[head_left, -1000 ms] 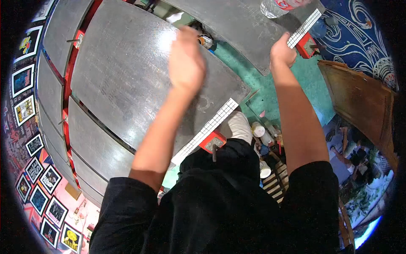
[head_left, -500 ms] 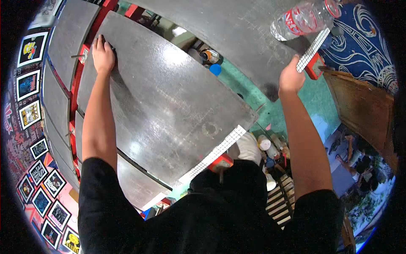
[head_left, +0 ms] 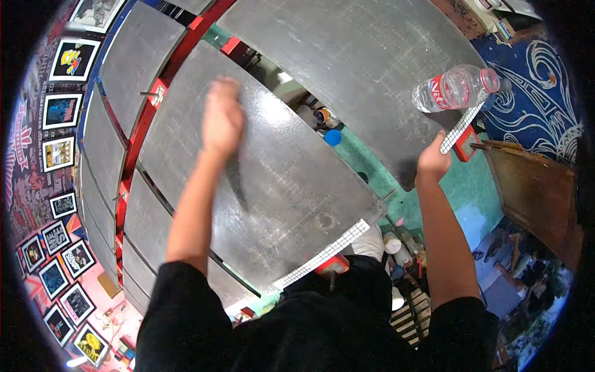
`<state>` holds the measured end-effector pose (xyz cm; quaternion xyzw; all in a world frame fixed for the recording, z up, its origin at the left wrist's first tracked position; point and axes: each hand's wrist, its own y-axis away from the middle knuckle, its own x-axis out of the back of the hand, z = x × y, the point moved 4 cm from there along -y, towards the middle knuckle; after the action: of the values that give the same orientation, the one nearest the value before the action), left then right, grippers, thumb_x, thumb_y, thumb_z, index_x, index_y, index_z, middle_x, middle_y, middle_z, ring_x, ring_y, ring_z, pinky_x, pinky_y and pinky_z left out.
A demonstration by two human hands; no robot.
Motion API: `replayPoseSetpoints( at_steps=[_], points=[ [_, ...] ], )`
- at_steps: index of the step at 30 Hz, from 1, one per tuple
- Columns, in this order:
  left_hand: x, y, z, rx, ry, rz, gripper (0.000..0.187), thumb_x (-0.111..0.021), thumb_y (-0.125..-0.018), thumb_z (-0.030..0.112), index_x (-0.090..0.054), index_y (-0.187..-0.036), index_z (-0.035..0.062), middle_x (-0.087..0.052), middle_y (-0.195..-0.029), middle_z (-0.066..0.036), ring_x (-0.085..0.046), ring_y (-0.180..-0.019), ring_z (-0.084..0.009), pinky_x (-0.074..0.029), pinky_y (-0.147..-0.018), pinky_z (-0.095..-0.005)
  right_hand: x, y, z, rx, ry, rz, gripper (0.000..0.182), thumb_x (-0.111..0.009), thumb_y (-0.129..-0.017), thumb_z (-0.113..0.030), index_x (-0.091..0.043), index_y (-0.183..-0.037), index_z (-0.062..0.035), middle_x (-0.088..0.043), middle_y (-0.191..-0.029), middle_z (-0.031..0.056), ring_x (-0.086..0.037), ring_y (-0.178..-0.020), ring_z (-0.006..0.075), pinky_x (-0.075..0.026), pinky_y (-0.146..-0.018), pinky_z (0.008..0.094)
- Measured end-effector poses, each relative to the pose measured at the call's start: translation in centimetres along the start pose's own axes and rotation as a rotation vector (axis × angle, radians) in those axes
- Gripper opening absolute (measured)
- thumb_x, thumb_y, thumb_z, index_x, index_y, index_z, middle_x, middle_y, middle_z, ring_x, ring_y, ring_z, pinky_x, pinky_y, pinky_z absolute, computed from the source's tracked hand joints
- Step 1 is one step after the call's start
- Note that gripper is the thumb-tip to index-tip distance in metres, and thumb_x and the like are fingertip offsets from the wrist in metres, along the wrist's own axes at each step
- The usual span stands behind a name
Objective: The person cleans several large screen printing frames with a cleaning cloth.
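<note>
Central grey board [head_left: 285, 180]: one, broad and flat, directly in front of the person; surface scuffed and shiny, with a round mark near the close corner. White gridded strip [head_left: 322, 255] along its near edge, red bracket [head_left: 333, 265] beneath.

Left hand [head_left: 223, 118]: over the central board, blurred; fingers extended together, holding nothing. Contact with the surface cannot be told.

Right hand [head_left: 432, 164]: curled at the near edge of a second grey board [head_left: 347, 56], thumb by the end of a second gridded strip [head_left: 462, 130]. Fingers largely hidden; whether they grip the edge cannot be told.

Clear plastic bottle [head_left: 457, 88], red label: on the second board, near the right hand; upright or lying, cannot tell.

Further items: red bar [head_left: 139, 136] at the boards' far ends; smaller grey boards beyond it; green floor [head_left: 458, 192] below; blue patterned surface [head_left: 527, 80]; brown panel [head_left: 533, 186]; framed pictures [head_left: 74, 60] along the left.
</note>
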<state>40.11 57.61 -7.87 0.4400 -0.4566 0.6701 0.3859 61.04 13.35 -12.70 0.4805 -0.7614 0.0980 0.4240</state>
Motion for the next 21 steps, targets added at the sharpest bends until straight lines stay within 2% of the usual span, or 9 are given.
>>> replayPoseSetpoints(
  at_steps=[2,5,7,9,10,11,13,18,21],
  points=[
    [-1.1,-3.5,-11.0,0.260,-0.073,0.090,0.050,-0.049,-0.098,0.009,-0.051,-0.146,-0.0047,-0.049,-0.154,-0.026,-0.040,-0.148,-0.0428,-0.033,-0.124,-0.0484,0.0,-0.3,-0.3,0.015,0.043,0.016,0.068,-0.057,-0.097,-0.062,-0.074,-0.116,0.0004,-0.072,-0.117,0.0281,-0.066,-0.113,0.0479,-0.050,-0.096,0.0537],
    [-3.0,-7.2,-13.9,0.381,-0.136,0.179,0.045,-0.049,-0.098,0.009,-0.057,-0.141,-0.0032,-0.054,-0.150,-0.025,-0.044,-0.145,-0.0416,-0.036,-0.121,-0.0470,0.2,0.0,-0.5,0.022,0.028,0.005,0.065,-0.058,-0.097,-0.061,-0.075,-0.113,0.0004,-0.074,-0.111,0.0272,-0.068,-0.109,0.0483,-0.051,-0.093,0.0535],
    [-3.7,-8.5,-8.5,0.281,-0.120,0.227,0.044,-0.050,-0.097,0.009,-0.060,-0.138,-0.0016,-0.058,-0.145,-0.024,-0.050,-0.139,-0.0403,-0.040,-0.118,-0.0465,0.2,0.1,0.0,0.035,0.012,0.014,0.065,-0.058,-0.097,-0.061,-0.075,-0.111,0.0004,-0.074,-0.109,0.0273,-0.068,-0.108,0.0487,-0.051,-0.092,0.0538],
    [-3.6,-6.5,2.7,-0.010,0.070,0.058,0.043,-0.054,-0.092,0.006,-0.063,-0.134,-0.0015,-0.063,-0.135,-0.024,-0.056,-0.129,-0.0413,-0.042,-0.115,-0.0470,-0.3,-0.5,0.2,0.048,-0.018,0.028,0.065,-0.058,-0.096,-0.061,-0.075,-0.106,0.0010,-0.074,-0.106,0.0286,-0.068,-0.105,0.0503,-0.051,-0.091,0.0551],
    [-4.2,-2.8,8.0,-0.099,0.236,0.021,0.046,-0.054,-0.090,0.000,-0.064,-0.135,0.0007,-0.062,-0.141,-0.023,-0.053,-0.137,-0.0395,-0.039,-0.118,-0.0497,-0.2,-0.4,0.6,0.047,-0.006,0.026,0.065,-0.058,-0.096,-0.061,-0.075,-0.106,0.0010,-0.074,-0.106,0.0286,-0.068,-0.105,0.0503,-0.051,-0.091,0.0551],
    [-2.6,-0.1,14.3,-0.135,0.251,-0.190,0.052,-0.056,-0.087,-0.003,-0.062,-0.138,0.0023,-0.059,-0.145,-0.022,-0.050,-0.141,-0.0405,-0.036,-0.121,-0.0515,-0.2,-0.4,0.4,0.048,-0.019,0.042,0.065,-0.059,-0.096,-0.061,-0.075,-0.105,0.0014,-0.074,-0.105,0.0292,-0.067,-0.105,0.0510,-0.051,-0.091,0.0554],
    [-1.2,4.0,18.4,-0.065,0.355,-0.269,0.050,-0.057,-0.092,0.004,-0.059,-0.142,0.0021,-0.055,-0.150,-0.021,-0.045,-0.146,-0.0408,-0.030,-0.126,-0.0517,-0.2,-0.4,-0.1,0.048,-0.042,0.064,0.066,-0.059,-0.096,-0.062,-0.075,-0.104,0.0017,-0.073,-0.105,0.0299,-0.067,-0.105,0.0516,-0.051,-0.091,0.0557],
    [-2.1,-1.7,6.2,-0.135,0.210,-0.035,0.047,-0.053,-0.096,0.004,-0.057,-0.143,0.0031,-0.053,-0.151,-0.022,-0.046,-0.144,-0.0412,-0.033,-0.122,-0.0543,-0.1,-0.3,0.0,0.081,-0.065,0.021,0.066,-0.060,-0.095,-0.061,-0.075,-0.104,0.0024,-0.073,-0.104,0.0307,-0.067,-0.104,0.0525,-0.051,-0.091,0.0565],
    [-3.1,-3.8,3.1,0.098,-0.012,0.123,0.042,-0.051,-0.097,0.004,-0.059,-0.138,-0.0011,-0.056,-0.146,-0.024,-0.047,-0.141,-0.0443,-0.035,-0.120,-0.0521,0.4,0.2,-0.9,-0.024,0.031,0.025,0.065,-0.059,-0.094,-0.062,-0.075,-0.109,-0.0005,-0.073,-0.110,0.0284,-0.066,-0.108,0.0512,-0.051,-0.094,0.0558]
  ],
)
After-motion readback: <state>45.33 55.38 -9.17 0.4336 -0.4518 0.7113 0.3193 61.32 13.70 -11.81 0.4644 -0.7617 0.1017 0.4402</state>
